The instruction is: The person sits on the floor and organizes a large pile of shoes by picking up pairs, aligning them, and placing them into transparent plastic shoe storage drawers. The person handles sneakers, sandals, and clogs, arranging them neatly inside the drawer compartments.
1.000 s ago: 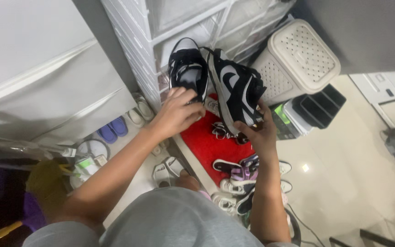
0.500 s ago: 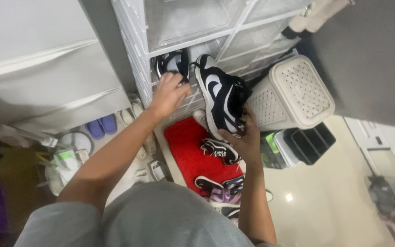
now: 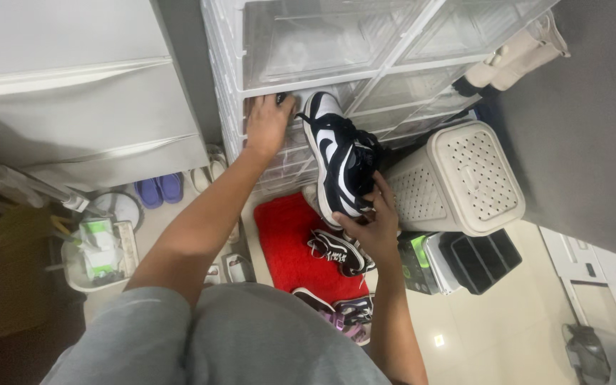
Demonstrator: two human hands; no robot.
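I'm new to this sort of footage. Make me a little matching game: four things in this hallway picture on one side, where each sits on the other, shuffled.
Things:
1. black-and-white sneaker
2. red mat
3. blue slippers
4. beige basket

Places:
A. floor, under the loose shoes
B. held in the right hand
C. right of the clear drawers
D. floor, left of the drawers

Pairs: 1-B, 2-A, 3-D, 4-C

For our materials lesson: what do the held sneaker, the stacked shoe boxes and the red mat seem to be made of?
Sneaker: probably smooth leather or synthetic; black and white panels with slight sheen.
Shoe boxes: clear, glossy plastic with white frames; see-through fronts.
Red mat: likely textile; fuzzy, matte surface.
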